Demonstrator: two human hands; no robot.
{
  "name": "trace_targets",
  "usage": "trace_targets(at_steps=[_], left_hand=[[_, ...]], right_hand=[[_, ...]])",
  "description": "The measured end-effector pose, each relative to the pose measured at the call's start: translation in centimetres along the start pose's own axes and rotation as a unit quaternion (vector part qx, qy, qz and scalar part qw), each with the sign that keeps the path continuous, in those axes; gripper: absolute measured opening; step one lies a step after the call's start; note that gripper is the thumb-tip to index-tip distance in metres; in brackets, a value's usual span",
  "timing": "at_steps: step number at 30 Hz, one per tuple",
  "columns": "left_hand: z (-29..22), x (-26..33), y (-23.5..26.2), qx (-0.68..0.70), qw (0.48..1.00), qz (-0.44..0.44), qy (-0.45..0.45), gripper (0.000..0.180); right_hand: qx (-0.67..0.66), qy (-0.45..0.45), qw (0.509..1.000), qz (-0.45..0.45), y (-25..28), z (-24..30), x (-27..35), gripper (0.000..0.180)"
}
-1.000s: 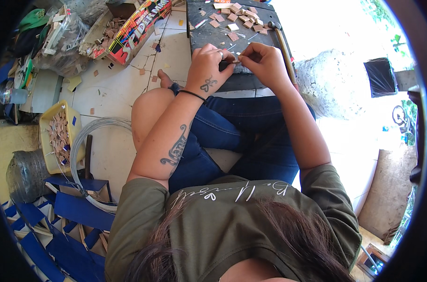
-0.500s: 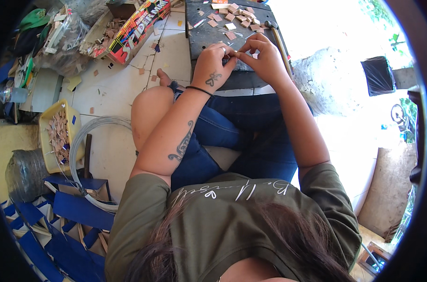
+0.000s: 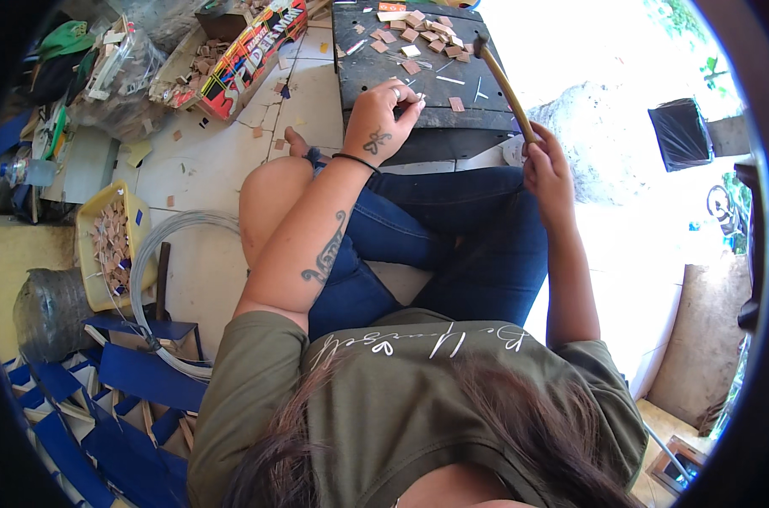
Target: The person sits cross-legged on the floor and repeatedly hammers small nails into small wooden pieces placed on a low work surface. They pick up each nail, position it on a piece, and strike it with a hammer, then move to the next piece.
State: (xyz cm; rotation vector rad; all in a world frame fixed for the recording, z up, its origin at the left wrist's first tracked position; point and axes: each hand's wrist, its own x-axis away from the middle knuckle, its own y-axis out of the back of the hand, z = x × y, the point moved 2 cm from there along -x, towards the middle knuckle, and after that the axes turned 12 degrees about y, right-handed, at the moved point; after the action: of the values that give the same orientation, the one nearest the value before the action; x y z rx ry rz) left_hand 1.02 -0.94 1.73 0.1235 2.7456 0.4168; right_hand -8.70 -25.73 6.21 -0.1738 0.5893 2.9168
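My right hand [image 3: 549,173] is closed round the lower end of the wooden handle of a hammer [image 3: 506,89]. The hammer slants over the right edge of a low dark work table [image 3: 372,68], its head up near the far right corner. Over the table's near left part, my left hand [image 3: 386,117] is closed in a pinch, thumb against fingers. What it pinches is too small to make out. Small wooden tiles [image 3: 427,32] lie scattered at the far end of the table. Thin pale strips or wires [image 3: 449,80] lie between them and my left hand.
A yellow tub [image 3: 84,245] of small wooden pieces stands left, beside a coil of grey wire [image 3: 147,254]. An open, brightly printed box [image 3: 249,63] with more pieces is at the far left. Blue divided boxes [image 3: 105,423] fill the lower left.
My right hand has left my left hand, moved right and nearer, and taken hold of the hammer's handle. My left hand stays pinched over the table, slightly shifted.
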Motion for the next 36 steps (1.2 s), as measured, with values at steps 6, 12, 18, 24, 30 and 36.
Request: trace_targets(at_steps=[6, 12, 18, 24, 30, 36], left_hand=[[0.2, 0.0, -0.2, 0.000, 1.000, 0.005, 0.007, 0.007], [0.2, 0.0, -0.2, -0.001, 1.000, 0.007, 0.003, 0.007], [0.1, 0.1, -0.2, -0.002, 1.000, 0.002, -0.005, 0.006], [0.3, 0.0, -0.3, -0.010, 0.999, -0.006, -0.031, 0.008], [0.4, 0.1, -0.3, -0.008, 0.997, -0.024, -0.070, 0.008], [0.4, 0.3, -0.4, -0.014, 0.999, -0.019, -0.038, 0.010]], right_hand=[[-0.409, -0.099, 0.896, 0.142, -2.4, 3.9, 5.9, 0.051], [-0.004, 0.005, 0.993, 0.121, -2.3, 6.4, 6.7, 0.042], [0.253, 0.250, 0.933, 0.056, -1.5, 8.4, 6.9, 0.047], [0.289, 0.221, 0.928, 0.077, -1.1, 8.9, 7.2, 0.048], [0.278, 0.223, 0.931, 0.083, -0.9, 8.5, 6.9, 0.048], [0.258, 0.249, 0.931, 0.064, -1.0, 8.2, 7.1, 0.047]])
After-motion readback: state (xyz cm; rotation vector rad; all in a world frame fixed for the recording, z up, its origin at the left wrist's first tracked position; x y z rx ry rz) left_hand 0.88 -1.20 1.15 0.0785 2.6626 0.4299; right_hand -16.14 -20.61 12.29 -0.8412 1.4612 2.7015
